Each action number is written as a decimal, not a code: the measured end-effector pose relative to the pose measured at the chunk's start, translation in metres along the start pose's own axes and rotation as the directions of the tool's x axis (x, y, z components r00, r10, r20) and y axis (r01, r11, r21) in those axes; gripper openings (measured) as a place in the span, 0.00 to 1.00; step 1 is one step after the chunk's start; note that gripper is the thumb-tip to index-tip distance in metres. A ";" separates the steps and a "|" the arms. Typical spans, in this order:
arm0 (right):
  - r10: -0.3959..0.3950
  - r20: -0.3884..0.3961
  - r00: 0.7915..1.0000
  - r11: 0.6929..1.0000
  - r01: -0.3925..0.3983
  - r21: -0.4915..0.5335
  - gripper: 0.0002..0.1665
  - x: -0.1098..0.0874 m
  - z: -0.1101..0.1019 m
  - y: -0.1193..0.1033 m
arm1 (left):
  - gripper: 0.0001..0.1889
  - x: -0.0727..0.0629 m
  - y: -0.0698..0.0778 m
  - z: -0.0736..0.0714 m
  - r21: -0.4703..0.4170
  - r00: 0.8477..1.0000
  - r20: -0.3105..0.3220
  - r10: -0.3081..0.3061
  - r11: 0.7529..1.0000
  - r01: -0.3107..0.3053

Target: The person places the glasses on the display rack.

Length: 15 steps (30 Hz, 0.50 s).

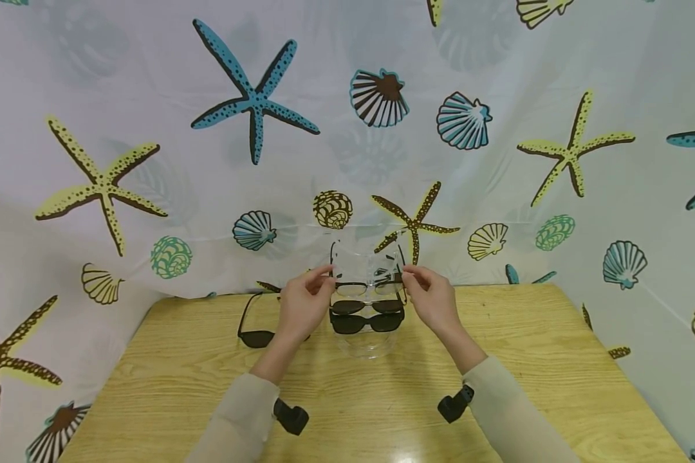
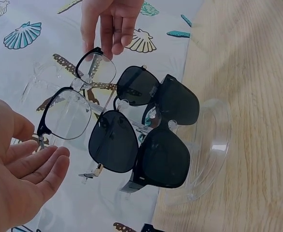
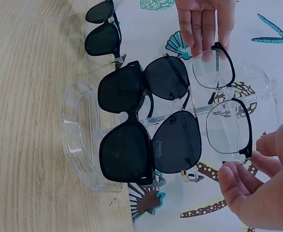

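Eyeglasses with clear lenses and black upper rims [image 3: 248, 130] sit at the top of a clear plastic display stand [image 2: 222, 145]. My left hand [image 1: 305, 302] pinches their left side near the hinge, and my right hand [image 1: 432, 301] pinches the right side the same way. Lower on the stand hang thin metal-framed sunglasses [image 2: 113, 140] with dark lenses. Below those, overlapping them in the wrist views, are thick black-framed sunglasses [image 3: 127, 150]. The clear lenses show the stand and cloth behind them.
Another pair of dark sunglasses [image 1: 257, 339] lies on the wooden table [image 1: 359, 405], left of the stand and partly behind my left hand. A white cloth [image 1: 150, 77] printed with starfish and shells hangs behind and at both sides of the table.
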State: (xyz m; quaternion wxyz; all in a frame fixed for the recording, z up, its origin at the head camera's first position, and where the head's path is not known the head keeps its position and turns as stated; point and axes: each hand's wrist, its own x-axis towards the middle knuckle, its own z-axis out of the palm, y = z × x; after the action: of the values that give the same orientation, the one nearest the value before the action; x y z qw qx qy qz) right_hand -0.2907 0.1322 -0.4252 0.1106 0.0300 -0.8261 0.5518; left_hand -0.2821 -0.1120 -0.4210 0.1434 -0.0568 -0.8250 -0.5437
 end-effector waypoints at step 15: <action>-0.071 -0.085 0.994 0.997 0.073 0.019 0.17 -0.035 -0.005 -0.006 | 0.22 -0.016 -0.017 -0.036 0.060 1.000 0.028 -0.003 0.998 0.001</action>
State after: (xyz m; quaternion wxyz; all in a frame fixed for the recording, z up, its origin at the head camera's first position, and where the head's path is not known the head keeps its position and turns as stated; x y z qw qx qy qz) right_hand -0.2552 0.1314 -0.4254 0.1645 0.0377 -0.8129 0.5575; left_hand -0.2649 -0.1506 -0.4281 0.1328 -0.0594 -0.8431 -0.5178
